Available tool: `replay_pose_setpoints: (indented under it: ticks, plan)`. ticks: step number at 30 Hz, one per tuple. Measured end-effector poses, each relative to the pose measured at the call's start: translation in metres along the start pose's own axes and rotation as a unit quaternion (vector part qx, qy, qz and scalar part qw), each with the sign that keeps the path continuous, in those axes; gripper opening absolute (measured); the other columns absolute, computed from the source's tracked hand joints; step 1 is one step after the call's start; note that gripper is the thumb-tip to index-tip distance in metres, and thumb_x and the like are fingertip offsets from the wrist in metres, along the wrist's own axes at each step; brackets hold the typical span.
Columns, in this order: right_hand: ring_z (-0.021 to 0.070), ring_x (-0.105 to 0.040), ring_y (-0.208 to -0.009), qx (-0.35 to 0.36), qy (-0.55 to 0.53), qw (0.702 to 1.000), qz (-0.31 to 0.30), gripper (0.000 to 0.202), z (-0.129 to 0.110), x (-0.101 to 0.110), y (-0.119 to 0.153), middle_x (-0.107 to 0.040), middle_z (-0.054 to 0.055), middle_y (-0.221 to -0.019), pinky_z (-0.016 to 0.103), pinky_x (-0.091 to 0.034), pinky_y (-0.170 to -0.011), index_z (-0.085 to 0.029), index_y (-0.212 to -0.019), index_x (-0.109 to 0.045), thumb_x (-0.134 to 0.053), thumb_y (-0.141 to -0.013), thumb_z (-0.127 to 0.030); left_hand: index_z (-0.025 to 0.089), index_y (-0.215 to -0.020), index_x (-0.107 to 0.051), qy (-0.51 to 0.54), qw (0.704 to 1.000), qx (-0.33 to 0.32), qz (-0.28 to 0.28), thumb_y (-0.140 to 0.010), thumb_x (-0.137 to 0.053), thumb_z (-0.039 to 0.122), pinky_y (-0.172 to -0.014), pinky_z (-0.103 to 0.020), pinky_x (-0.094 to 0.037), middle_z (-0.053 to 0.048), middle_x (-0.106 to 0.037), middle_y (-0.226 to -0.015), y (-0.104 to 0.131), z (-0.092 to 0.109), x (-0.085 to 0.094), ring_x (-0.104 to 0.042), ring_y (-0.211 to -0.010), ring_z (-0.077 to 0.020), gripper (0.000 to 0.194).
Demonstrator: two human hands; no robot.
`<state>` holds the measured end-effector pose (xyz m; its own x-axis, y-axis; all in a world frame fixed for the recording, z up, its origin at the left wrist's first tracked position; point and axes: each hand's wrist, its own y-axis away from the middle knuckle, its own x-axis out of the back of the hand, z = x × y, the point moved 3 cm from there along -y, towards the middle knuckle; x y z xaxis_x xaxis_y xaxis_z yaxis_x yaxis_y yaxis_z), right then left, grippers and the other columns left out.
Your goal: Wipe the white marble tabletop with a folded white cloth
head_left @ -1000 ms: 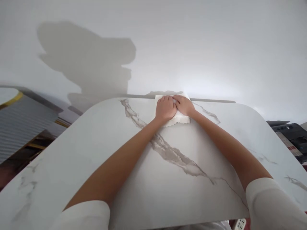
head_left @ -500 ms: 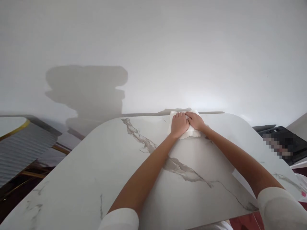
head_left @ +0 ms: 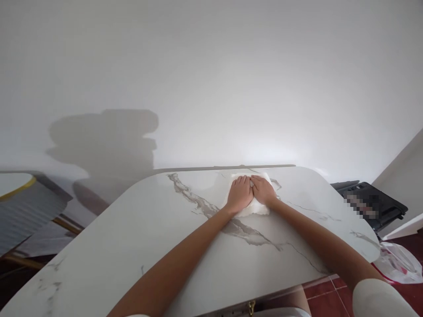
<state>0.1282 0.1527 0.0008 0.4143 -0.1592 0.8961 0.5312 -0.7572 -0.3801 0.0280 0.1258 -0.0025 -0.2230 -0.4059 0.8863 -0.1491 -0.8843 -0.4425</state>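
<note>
A thin white cloth with a wavy near edge is spread on the white marble-patterned tabletop, close to its far side. On the cloth's left part my left hand lies palm down, fingers extended forward and slightly apart. My right hand presses on the right part, its fingers flat and angled toward the left hand. The two hands nearly touch, and a small fold of cloth shows between them. Both palms and the cloth beneath them are hidden.
Behind the table rises a pale wall. A black case-like object, partly blurred out, is past the right edge. Below it sits a clear plastic bag on the red tiled floor. Another gold-edged table stands at left.
Both hands and the cloth have moved back from the table's far edge, toward me. My view has shifted too, showing more of the table's near edge and the bag.
</note>
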Motion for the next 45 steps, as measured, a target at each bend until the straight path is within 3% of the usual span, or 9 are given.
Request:
replay_pose_setpoints:
  ticks: [5,15,19,23,28,32,37,45]
  plan:
    - [0.0206,-0.045,-0.124,0.010,0.000,1.000,-0.001,0.044,-0.028,0.006,0.030,-0.054,0.014,-0.132,0.036,-0.032,-0.108,-0.006,-0.125,-0.053,-0.035,-0.085,-0.009,0.011,-0.124,-0.047,-0.012,0.999,0.014,-0.033,-0.087,-0.036,0.018,-0.104,-0.040,-0.031,-0.014,-0.050,-0.131,0.037,0.005,0.014,-0.042,-0.125,-0.0265,0.039]
    - [0.0248,-0.043,-0.127,0.043,-0.007,0.999,-0.012,0.050,-0.093,0.012,0.098,-0.051,0.015,-0.135,0.040,-0.032,-0.110,-0.005,-0.130,-0.050,-0.038,-0.082,-0.011,0.012,-0.130,-0.047,-0.019,1.000,0.011,-0.001,-0.086,-0.031,0.020,-0.106,-0.044,-0.034,-0.013,-0.050,-0.134,0.129,0.009,0.043,-0.043,-0.127,-0.0257,0.047]
    - [0.0247,-0.040,-0.130,0.070,-0.019,0.997,0.009,0.051,-0.104,0.016,0.121,-0.049,0.015,-0.136,0.041,-0.031,-0.111,-0.004,-0.131,-0.049,-0.037,-0.082,-0.012,0.013,-0.134,-0.045,-0.032,0.999,0.025,-0.017,-0.084,-0.032,0.020,-0.107,-0.043,-0.033,-0.011,-0.046,-0.139,0.154,0.017,0.047,-0.041,-0.129,-0.0255,0.052]
    - [0.0237,-0.041,-0.129,0.067,-0.041,0.997,0.023,0.053,-0.099,0.021,0.139,-0.050,0.013,-0.136,0.041,-0.032,-0.111,-0.007,-0.132,-0.049,-0.037,-0.080,-0.011,0.013,-0.136,-0.043,-0.038,0.998,0.027,-0.035,-0.083,-0.033,0.022,-0.108,-0.042,-0.032,-0.010,-0.043,-0.141,0.163,0.034,0.049,-0.038,-0.131,-0.0248,0.055]
    - [0.0233,-0.042,-0.128,0.055,-0.037,0.997,0.035,0.054,-0.080,0.023,0.149,-0.051,0.013,-0.135,0.043,-0.034,-0.110,-0.007,-0.131,-0.050,-0.035,-0.079,-0.009,0.010,-0.137,-0.042,-0.029,0.998,0.015,-0.061,-0.082,-0.035,0.021,-0.109,-0.044,-0.030,-0.012,-0.041,-0.142,0.154,0.055,0.043,-0.036,-0.133,-0.0267,0.056]
    - [0.0237,-0.046,-0.125,0.041,-0.043,0.998,0.008,0.054,-0.061,0.025,0.132,-0.053,0.013,-0.133,0.043,-0.035,-0.108,-0.010,-0.128,-0.053,-0.037,-0.077,-0.009,0.008,-0.135,-0.043,-0.033,0.997,0.012,-0.062,-0.082,-0.035,0.020,-0.108,-0.044,-0.030,-0.014,-0.042,-0.141,0.133,0.057,0.034,-0.037,-0.132,-0.0276,0.055]
    - [0.0221,-0.049,-0.122,0.051,-0.065,0.997,0.002,0.053,-0.040,0.023,0.086,-0.056,0.013,-0.129,0.040,-0.035,-0.108,-0.009,-0.124,-0.055,-0.039,-0.074,-0.007,0.008,-0.132,-0.045,-0.025,0.998,0.023,-0.046,-0.085,-0.031,0.017,-0.108,-0.045,-0.030,-0.014,-0.047,-0.138,0.090,0.041,0.024,-0.039,-0.130,-0.0274,0.050]
    - [0.0202,-0.049,-0.121,0.045,-0.079,0.996,-0.008,0.043,-0.011,0.001,0.008,-0.058,0.012,-0.127,0.034,-0.033,-0.107,-0.010,-0.119,-0.058,-0.039,-0.081,-0.007,0.011,-0.125,-0.047,0.006,0.997,0.058,-0.048,-0.086,-0.035,0.016,-0.107,-0.041,-0.029,-0.014,-0.050,-0.132,0.020,-0.001,0.010,-0.041,-0.126,-0.0254,0.041]
